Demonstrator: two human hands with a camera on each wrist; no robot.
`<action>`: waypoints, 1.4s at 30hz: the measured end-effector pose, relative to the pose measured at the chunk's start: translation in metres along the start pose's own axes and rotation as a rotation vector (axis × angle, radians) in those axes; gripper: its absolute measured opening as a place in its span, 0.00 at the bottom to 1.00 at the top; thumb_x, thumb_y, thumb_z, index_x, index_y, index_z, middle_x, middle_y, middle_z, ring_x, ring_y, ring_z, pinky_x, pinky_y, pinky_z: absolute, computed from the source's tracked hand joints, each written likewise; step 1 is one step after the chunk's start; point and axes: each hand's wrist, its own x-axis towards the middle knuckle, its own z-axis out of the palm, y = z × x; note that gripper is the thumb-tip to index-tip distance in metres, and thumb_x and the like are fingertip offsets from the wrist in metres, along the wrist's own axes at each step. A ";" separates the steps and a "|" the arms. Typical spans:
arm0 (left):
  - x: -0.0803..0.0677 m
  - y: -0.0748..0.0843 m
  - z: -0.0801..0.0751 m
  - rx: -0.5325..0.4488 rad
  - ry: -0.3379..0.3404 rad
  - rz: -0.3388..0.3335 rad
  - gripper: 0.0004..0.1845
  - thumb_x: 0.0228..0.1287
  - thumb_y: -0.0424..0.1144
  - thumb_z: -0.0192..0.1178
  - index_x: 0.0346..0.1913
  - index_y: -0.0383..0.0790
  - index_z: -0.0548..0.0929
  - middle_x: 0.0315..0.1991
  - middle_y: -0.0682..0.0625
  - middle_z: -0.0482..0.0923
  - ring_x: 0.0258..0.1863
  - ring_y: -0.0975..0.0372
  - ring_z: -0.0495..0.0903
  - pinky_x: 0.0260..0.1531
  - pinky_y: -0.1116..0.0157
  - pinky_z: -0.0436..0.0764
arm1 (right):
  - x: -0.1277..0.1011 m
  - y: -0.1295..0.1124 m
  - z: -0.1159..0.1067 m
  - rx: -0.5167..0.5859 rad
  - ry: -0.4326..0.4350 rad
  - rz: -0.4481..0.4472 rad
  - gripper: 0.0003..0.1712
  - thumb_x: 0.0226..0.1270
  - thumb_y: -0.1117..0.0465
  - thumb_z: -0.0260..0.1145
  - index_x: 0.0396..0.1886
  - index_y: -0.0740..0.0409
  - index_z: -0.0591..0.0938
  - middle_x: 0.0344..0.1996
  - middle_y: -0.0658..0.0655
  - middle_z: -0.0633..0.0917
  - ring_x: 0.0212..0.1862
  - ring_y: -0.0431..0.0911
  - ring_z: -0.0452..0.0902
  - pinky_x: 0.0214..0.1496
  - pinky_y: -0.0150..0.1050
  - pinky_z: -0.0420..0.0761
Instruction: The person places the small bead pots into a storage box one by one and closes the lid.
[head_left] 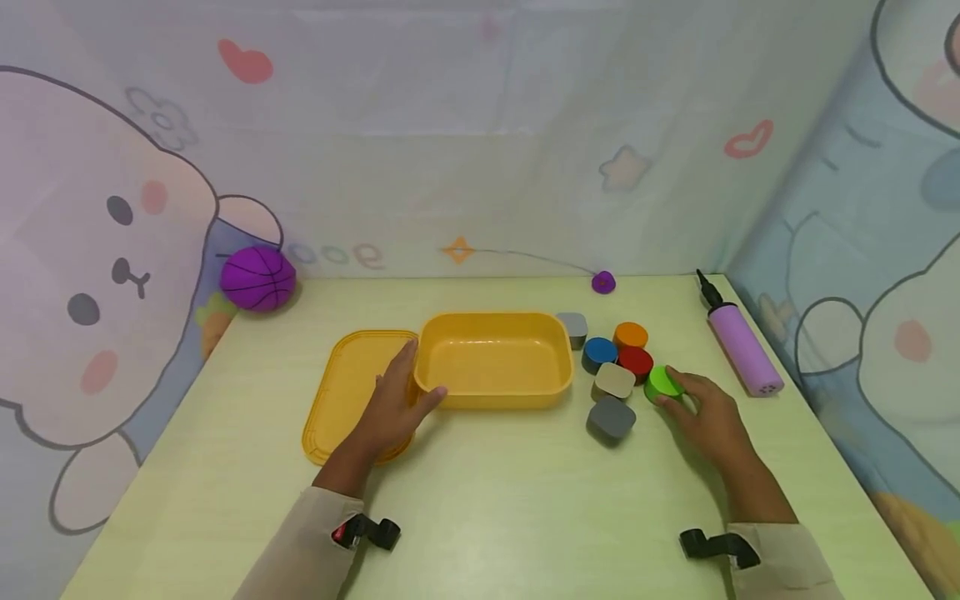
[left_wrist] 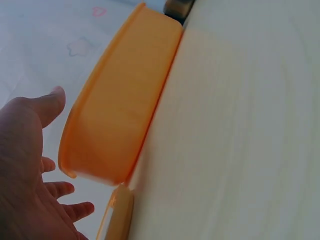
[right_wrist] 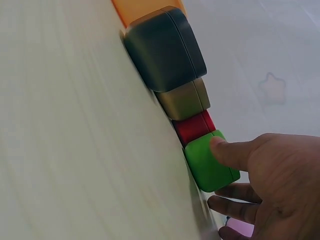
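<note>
My left hand (head_left: pixel 390 400) is at the left end of a yellow rectangular tub (head_left: pixel 495 402), its fingers extended and spread. In the left wrist view the thumb stands apart from the tub wall (left_wrist: pixel 115 100); contact by the other fingers is hard to tell. Under that hand lies a flat yellow lid (head_left: pixel 337 400). With thumb and fingers, my right hand (head_left: pixel 708 417) pinches a small green box (right_wrist: pixel 207 162) with a lid seam, low at the table surface. Beside it sit red (head_left: pixel 636 363), beige (head_left: pixel 613 382), dark grey (head_left: pixel 611 419), blue (head_left: pixel 599 355), orange (head_left: pixel 631 335) and light grey boxes (head_left: pixel 573 329).
A purple ball (head_left: pixel 258 279) sits at the table's back left corner. Along the right side lies a purple hand pump (head_left: pixel 744 348) with a black nozzle. A small purple object (head_left: pixel 603 282) is at the back edge, near the printed curtain (head_left: pixel 450 150).
</note>
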 end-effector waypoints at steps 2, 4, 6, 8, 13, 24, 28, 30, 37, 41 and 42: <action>0.000 -0.003 0.001 -0.013 0.010 0.006 0.48 0.70 0.64 0.52 0.81 0.48 0.42 0.82 0.50 0.41 0.81 0.51 0.42 0.73 0.32 0.38 | 0.001 -0.001 -0.001 -0.006 -0.010 0.018 0.32 0.69 0.55 0.67 0.71 0.58 0.72 0.62 0.69 0.77 0.65 0.67 0.71 0.65 0.66 0.70; -0.001 -0.004 0.004 -0.024 0.018 0.008 0.46 0.70 0.64 0.51 0.81 0.48 0.44 0.82 0.53 0.41 0.81 0.52 0.43 0.74 0.33 0.38 | 0.000 -0.002 -0.003 -0.014 -0.011 0.029 0.32 0.69 0.55 0.67 0.70 0.58 0.72 0.62 0.69 0.78 0.64 0.68 0.71 0.64 0.66 0.70; -0.001 -0.005 0.006 -0.025 0.026 0.011 0.45 0.71 0.64 0.51 0.80 0.49 0.45 0.81 0.54 0.42 0.81 0.52 0.44 0.74 0.33 0.39 | 0.000 -0.002 -0.005 -0.017 -0.003 0.034 0.32 0.68 0.56 0.68 0.70 0.58 0.73 0.62 0.69 0.78 0.64 0.67 0.72 0.63 0.65 0.71; -0.001 -0.006 0.008 -0.016 0.035 0.017 0.45 0.70 0.65 0.50 0.80 0.50 0.45 0.81 0.55 0.42 0.81 0.52 0.44 0.73 0.32 0.38 | 0.000 -0.002 -0.005 -0.021 0.002 0.035 0.32 0.67 0.57 0.68 0.69 0.58 0.73 0.61 0.69 0.78 0.63 0.67 0.72 0.62 0.65 0.72; -0.003 -0.008 0.009 0.003 0.036 0.033 0.46 0.70 0.64 0.51 0.80 0.48 0.45 0.82 0.53 0.42 0.81 0.51 0.45 0.72 0.31 0.39 | -0.002 -0.001 -0.004 -0.018 0.006 0.055 0.32 0.67 0.56 0.69 0.69 0.57 0.74 0.61 0.68 0.80 0.58 0.65 0.76 0.58 0.63 0.76; -0.002 -0.011 0.009 0.027 0.033 0.028 0.45 0.70 0.65 0.51 0.80 0.49 0.45 0.82 0.55 0.41 0.81 0.51 0.45 0.73 0.33 0.41 | 0.000 -0.007 -0.024 -0.005 0.158 0.003 0.30 0.64 0.60 0.72 0.65 0.60 0.78 0.57 0.67 0.83 0.53 0.59 0.80 0.51 0.59 0.81; -0.003 -0.013 0.009 0.030 0.041 0.031 0.45 0.70 0.64 0.51 0.80 0.49 0.46 0.82 0.53 0.43 0.81 0.51 0.46 0.73 0.33 0.42 | 0.008 -0.011 -0.030 0.006 0.229 -0.068 0.29 0.61 0.62 0.73 0.63 0.59 0.79 0.55 0.66 0.84 0.52 0.59 0.81 0.49 0.59 0.81; -0.004 -0.013 0.008 0.024 0.045 0.033 0.45 0.70 0.64 0.51 0.80 0.49 0.46 0.82 0.52 0.43 0.81 0.52 0.46 0.73 0.33 0.42 | 0.013 -0.015 -0.031 0.022 0.267 -0.107 0.29 0.59 0.64 0.74 0.62 0.60 0.80 0.54 0.66 0.85 0.52 0.59 0.82 0.47 0.59 0.81; -0.004 -0.015 0.009 0.007 0.045 0.033 0.45 0.70 0.64 0.52 0.80 0.49 0.46 0.81 0.55 0.42 0.81 0.54 0.45 0.74 0.33 0.42 | 0.030 -0.036 -0.021 0.029 0.287 -0.199 0.29 0.59 0.62 0.75 0.62 0.56 0.81 0.53 0.63 0.86 0.53 0.57 0.82 0.47 0.56 0.83; -0.004 -0.015 0.009 0.010 0.042 0.040 0.46 0.70 0.64 0.51 0.80 0.48 0.46 0.81 0.56 0.42 0.81 0.54 0.45 0.74 0.33 0.42 | 0.037 -0.052 -0.012 0.078 0.261 -0.235 0.29 0.60 0.62 0.74 0.62 0.58 0.81 0.54 0.63 0.85 0.54 0.57 0.83 0.48 0.54 0.84; -0.004 -0.015 0.009 0.013 0.042 0.041 0.46 0.70 0.64 0.52 0.80 0.48 0.46 0.81 0.56 0.42 0.81 0.53 0.45 0.74 0.33 0.42 | 0.039 -0.057 -0.009 0.101 0.244 -0.238 0.29 0.61 0.62 0.73 0.63 0.58 0.80 0.55 0.63 0.85 0.55 0.57 0.82 0.48 0.54 0.84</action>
